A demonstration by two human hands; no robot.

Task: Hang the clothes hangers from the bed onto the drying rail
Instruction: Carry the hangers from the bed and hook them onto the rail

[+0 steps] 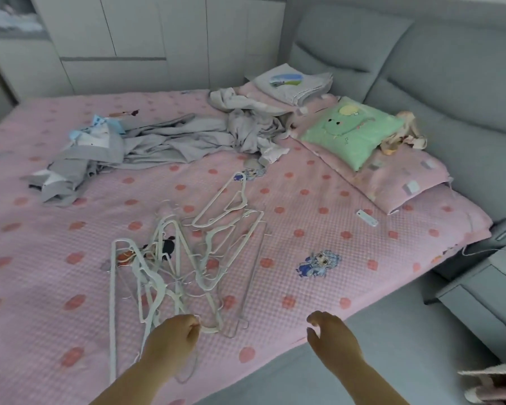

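Note:
A tangled heap of several white clothes hangers [184, 258] lies on the pink dotted bed cover [319, 247], spreading from the middle of the bed to its near edge. My left hand [173, 337] is at the near end of the heap, its fingers curled and pinching the end of a white hanger. My right hand [330, 337] hovers over the bed's near edge to the right of the heap, fingers relaxed and holding nothing. No drying rail is in view.
Crumpled grey clothes [146, 144] lie across the far half of the bed. A green pillow [351, 130] and a folded grey pile [292, 83] sit by the grey padded headboard [421, 68]. A grey bedside cabinet [485, 296] stands at the right. White cupboards [129, 39] line the far wall.

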